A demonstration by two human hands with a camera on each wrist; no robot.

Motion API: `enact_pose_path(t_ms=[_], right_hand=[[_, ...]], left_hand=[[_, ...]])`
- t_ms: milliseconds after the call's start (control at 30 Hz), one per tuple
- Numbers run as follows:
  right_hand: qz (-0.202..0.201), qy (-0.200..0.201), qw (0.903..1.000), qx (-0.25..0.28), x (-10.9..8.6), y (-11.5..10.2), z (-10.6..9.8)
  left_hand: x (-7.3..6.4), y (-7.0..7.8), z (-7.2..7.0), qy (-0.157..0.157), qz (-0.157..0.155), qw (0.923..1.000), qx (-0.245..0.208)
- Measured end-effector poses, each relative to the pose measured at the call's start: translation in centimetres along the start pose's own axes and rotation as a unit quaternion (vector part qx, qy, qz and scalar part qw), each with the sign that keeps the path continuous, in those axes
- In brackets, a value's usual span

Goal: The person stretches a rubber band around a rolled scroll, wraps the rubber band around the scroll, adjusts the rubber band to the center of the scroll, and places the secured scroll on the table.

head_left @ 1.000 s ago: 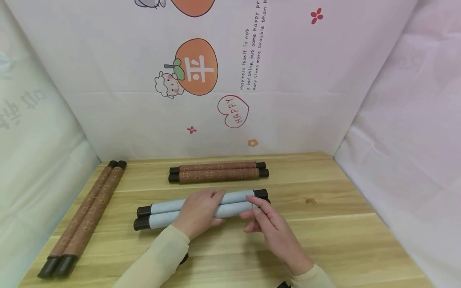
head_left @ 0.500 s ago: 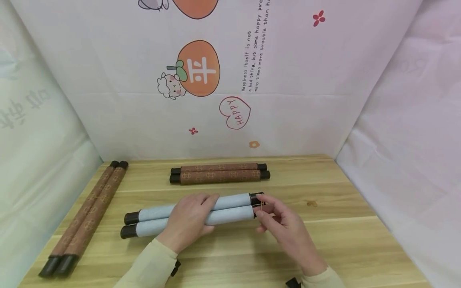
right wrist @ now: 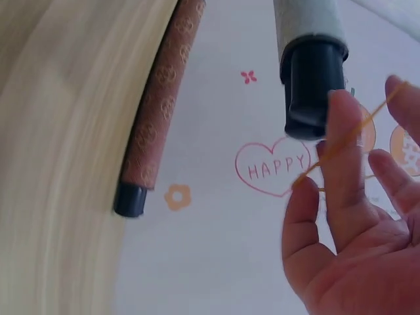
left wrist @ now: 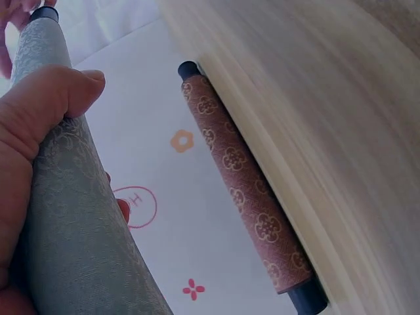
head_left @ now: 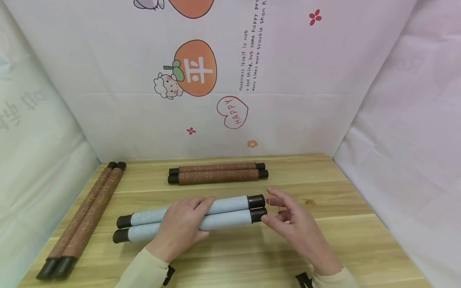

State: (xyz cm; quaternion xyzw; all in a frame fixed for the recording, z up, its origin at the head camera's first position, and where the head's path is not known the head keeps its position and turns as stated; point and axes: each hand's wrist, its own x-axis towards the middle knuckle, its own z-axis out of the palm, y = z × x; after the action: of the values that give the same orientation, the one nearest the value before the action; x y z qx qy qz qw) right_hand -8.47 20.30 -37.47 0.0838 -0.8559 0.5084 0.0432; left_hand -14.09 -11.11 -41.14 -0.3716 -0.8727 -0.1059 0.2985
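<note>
Wood-grain surface, white printed cloth behind. Pale-blue, black-capped pair of parallel rolls: held over the surface, slightly slanted. Left grip: clamped round the rolls at mid-length. Right grip: fingers and thumb spread apart at the rolls' right end, thin orange-yellow band stretched across them; contact with end caps cannot be told. Brown, gold-patterned roll pair: beyond the blue rolls, near the cloth. Second brown, gold-patterned roll pair: along the surface's left side.

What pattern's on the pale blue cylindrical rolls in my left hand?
The pale blue cylindrical rolls have curling, leafy-looking lines, clearest in the left wrist view.
</note>
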Motion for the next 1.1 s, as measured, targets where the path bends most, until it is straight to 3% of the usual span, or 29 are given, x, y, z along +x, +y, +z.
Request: enact_pose_path(t_ms=[300, 633, 867, 1100], right_hand=[[-0.013, -0.049, 0.9964, -0.069, 0.0, -0.2, -0.3], [-0.047, -0.128, 0.9906, -0.013, 0.4, 0.0, 0.3], [-0.071, -0.112, 0.9899, -0.049, 0.8, 0.2, 1.0], [-0.064, -0.132, 0.9882, -0.046, 1.1, 0.1, 1.1]], left_hand=[[-0.2, 0.1, -0.6, 0.008, 0.012, 0.9999, 0.004], [-0.2, 0.6, -1.1, 0.005, 0.019, 0.9997, -0.014], [0.0, 0.9, -1.2, 0.009, 0.028, 0.9993, -0.022], [0.0, 1.1, -1.1, 0.006, 0.031, 0.9992, -0.024]])
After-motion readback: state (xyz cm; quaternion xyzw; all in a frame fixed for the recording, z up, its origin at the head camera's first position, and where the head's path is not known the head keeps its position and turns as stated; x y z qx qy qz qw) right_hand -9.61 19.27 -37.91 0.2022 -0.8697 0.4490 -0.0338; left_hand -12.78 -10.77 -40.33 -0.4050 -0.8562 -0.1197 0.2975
